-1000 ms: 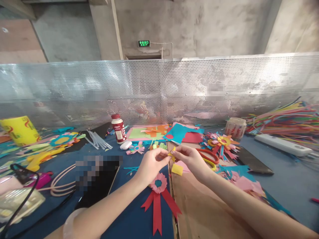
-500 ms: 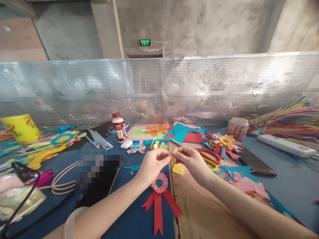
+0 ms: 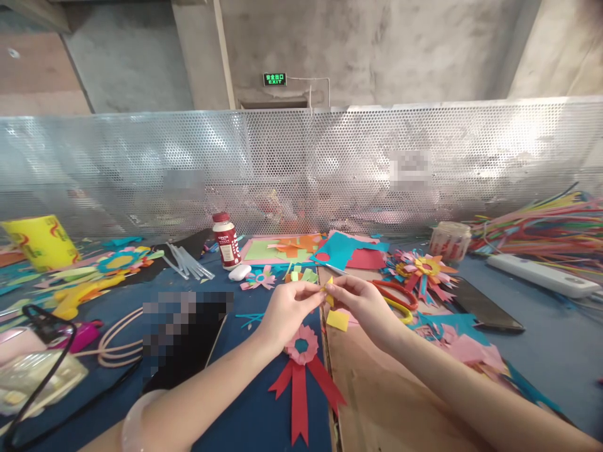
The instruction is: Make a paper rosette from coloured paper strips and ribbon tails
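Observation:
Between the fingertips of my left hand (image 3: 293,309) and my right hand (image 3: 362,302) is a small piece of yellow paper (image 3: 330,297). Both hands pinch it, and the fingers partly cover it. Just below them a yellow paper square (image 3: 338,321) lies on the cardboard. Nearer to me rests a paper rosette (image 3: 302,344), a pink ring with a blue centre and red ribbon tails (image 3: 299,402). Scissors with red and yellow handles (image 3: 400,309) lie beside my right hand.
A bottle with a dark red cap (image 3: 227,242) stands behind my left hand. Coloured paper sheets (image 3: 351,250) lie at the back, before a perforated metal screen (image 3: 301,163). To the right are paper flowers (image 3: 424,270), a black phone (image 3: 485,307) and a power strip (image 3: 541,275).
The yellow paper has turned slightly between my fingers. Both hands stay in nearly the same place, and the things on the table have not moved.

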